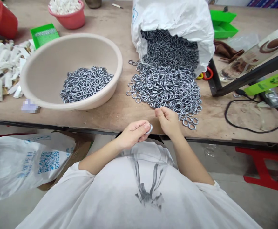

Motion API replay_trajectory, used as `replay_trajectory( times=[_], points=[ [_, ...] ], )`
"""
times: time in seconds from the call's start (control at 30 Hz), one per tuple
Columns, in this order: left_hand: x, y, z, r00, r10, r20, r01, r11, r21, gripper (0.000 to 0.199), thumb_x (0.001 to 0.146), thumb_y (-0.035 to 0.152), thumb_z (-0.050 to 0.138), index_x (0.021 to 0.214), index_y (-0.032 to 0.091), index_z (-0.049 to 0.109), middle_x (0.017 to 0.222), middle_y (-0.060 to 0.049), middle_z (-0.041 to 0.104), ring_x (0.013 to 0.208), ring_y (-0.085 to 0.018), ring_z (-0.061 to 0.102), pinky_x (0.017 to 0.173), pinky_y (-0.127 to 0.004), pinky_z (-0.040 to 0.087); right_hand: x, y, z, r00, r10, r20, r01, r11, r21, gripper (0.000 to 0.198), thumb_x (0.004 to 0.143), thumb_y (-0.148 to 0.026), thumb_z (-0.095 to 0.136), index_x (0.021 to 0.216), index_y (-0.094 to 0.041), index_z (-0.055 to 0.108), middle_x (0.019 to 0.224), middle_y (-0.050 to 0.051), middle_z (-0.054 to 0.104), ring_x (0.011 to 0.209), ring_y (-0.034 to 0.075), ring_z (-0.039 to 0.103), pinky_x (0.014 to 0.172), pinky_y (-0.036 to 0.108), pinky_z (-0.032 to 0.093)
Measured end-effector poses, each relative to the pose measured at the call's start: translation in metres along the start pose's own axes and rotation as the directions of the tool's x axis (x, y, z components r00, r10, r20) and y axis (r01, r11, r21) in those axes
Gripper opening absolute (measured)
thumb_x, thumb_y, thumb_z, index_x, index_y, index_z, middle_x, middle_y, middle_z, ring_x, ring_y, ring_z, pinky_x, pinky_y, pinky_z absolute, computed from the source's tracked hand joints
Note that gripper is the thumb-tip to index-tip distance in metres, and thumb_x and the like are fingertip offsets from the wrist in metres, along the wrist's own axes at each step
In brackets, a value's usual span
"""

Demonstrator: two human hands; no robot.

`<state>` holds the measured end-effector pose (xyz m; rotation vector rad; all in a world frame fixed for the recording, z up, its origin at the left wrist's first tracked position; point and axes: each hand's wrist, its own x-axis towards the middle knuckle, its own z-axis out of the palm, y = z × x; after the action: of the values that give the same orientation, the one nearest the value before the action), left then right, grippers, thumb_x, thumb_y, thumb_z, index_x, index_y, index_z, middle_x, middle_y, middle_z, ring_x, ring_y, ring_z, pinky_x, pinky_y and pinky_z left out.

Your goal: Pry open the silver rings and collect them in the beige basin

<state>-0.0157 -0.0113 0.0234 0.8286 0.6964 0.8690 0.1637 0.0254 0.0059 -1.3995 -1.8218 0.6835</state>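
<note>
Between the thumb and fingers of my left hand [135, 134] is a grey metal ring [149, 128], held just above the table's front edge. My right hand [167, 120] is closed at the near side of a spread pile of rings [167, 82]; what its fingers hold, if anything, is hidden. The pile spills out of a white sack [172, 16] lying on its side. To the left stands a wide beige basin [43, 60] with a heap of similar rings [86, 84] inside.
White and brass-coloured pieces [3, 70] lie at the far left. Behind the basin are a green tray [44, 35] and a pink bowl [67, 16]. A black metal frame [250, 73] and cable [227, 111] occupy the right. Below are a printed sack [34, 165] and red stool [262, 168].
</note>
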Motion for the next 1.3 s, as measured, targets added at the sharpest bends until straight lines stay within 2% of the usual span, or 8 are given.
replay_trajectory(
  times=[0.2,0.37,0.53,0.67,0.87,1.0,1.17,1.3],
  points=[
    [0.005,0.007,-0.012,0.981,-0.005,-0.195,0.000,1.000,-0.027,0.039,0.074,0.049,0.079,0.080,0.014,0.064,0.063,0.001,0.058,0.043,-0.003,0.040,0.039,-0.016,0.022,0.017,0.005,0.005,0.997,0.068,-0.023,-0.070,0.871,-0.486,0.030,0.091,-0.043,0.064,0.110,-0.019,0.067,0.105,0.011,0.067,0.087,0.026,0.062,0.066,0.032,0.036],
    [0.008,0.008,-0.020,0.961,-0.025,-0.275,0.004,0.997,-0.075,0.040,0.071,0.038,0.080,0.102,0.015,0.068,0.064,0.001,0.064,0.044,-0.005,0.047,0.038,-0.016,0.027,0.033,0.006,0.012,0.989,0.148,-0.005,-0.118,0.766,-0.632,0.022,0.094,-0.034,0.062,0.106,-0.019,0.071,0.105,0.013,0.067,0.079,0.024,0.061,0.061,0.031,0.029],
    [0.012,0.009,-0.022,0.947,-0.058,-0.317,0.008,0.987,-0.158,0.038,0.067,0.043,0.080,0.082,0.015,0.060,0.073,-0.002,0.066,0.049,-0.007,0.053,0.037,-0.016,0.030,0.036,0.016,0.004,0.990,0.117,-0.075,-0.138,0.869,-0.476,0.023,0.090,-0.040,0.067,0.082,-0.018,0.069,0.088,0.007,0.067,0.073,0.020,0.055,0.061,0.030,0.028],
    [0.017,0.005,-0.017,0.950,-0.039,-0.310,0.003,0.993,-0.116,0.042,0.064,0.042,0.085,0.079,0.017,0.053,0.060,0.007,0.051,0.044,-0.004,0.041,0.037,-0.015,0.023,0.028,0.011,-0.002,0.985,0.171,-0.023,-0.170,0.984,0.052,0.043,0.091,-0.057,0.059,0.073,-0.018,0.067,0.068,0.003,0.061,0.059,0.015,0.049,0.057,0.029,0.033],
    [0.026,-0.009,-0.012,0.949,0.124,-0.290,-0.107,0.992,0.073,0.052,0.067,0.059,0.081,0.089,0.018,0.059,0.053,0.010,0.041,0.041,-0.003,0.027,0.039,-0.020,0.017,0.009,-0.015,0.009,0.964,0.170,0.206,-0.263,0.741,0.619,0.048,0.074,-0.068,0.074,0.076,-0.020,0.067,0.063,-0.002,0.059,0.048,0.009,0.043,0.046,0.025,0.033],
    [0.024,-0.012,-0.011,0.942,0.176,-0.285,-0.153,0.983,0.101,0.051,0.071,0.064,0.077,0.077,0.018,0.055,0.054,0.008,0.040,0.045,-0.003,0.030,0.042,-0.020,0.021,0.003,-0.020,0.025,0.971,0.168,0.170,-0.239,0.696,0.677,0.046,0.074,-0.065,0.076,0.074,-0.021,0.061,0.059,-0.005,0.051,0.046,0.008,0.039,0.045,0.024,0.031],
    [0.020,-0.005,-0.007,0.962,0.072,-0.264,-0.075,0.997,-0.004,0.052,0.072,0.061,0.076,0.073,0.018,0.047,0.058,0.008,0.040,0.043,-0.003,0.030,0.039,-0.017,0.018,0.000,-0.021,0.029,0.995,0.103,-0.011,-0.082,0.849,0.522,0.047,0.080,-0.065,0.070,0.071,-0.021,0.056,0.061,-0.005,0.046,0.055,0.010,0.040,0.054,0.026,0.034],
    [0.018,0.002,-0.003,0.963,0.010,-0.269,-0.038,0.994,-0.099,0.050,0.071,0.056,0.077,0.071,0.018,0.044,0.056,0.009,0.038,0.041,-0.002,0.030,0.039,-0.016,0.017,-0.004,-0.023,0.021,0.990,-0.143,-0.008,0.141,0.958,0.248,0.048,0.090,-0.065,0.058,0.073,-0.020,0.058,0.065,-0.002,0.050,0.062,0.013,0.046,0.060,0.029,0.034]
  ],
)
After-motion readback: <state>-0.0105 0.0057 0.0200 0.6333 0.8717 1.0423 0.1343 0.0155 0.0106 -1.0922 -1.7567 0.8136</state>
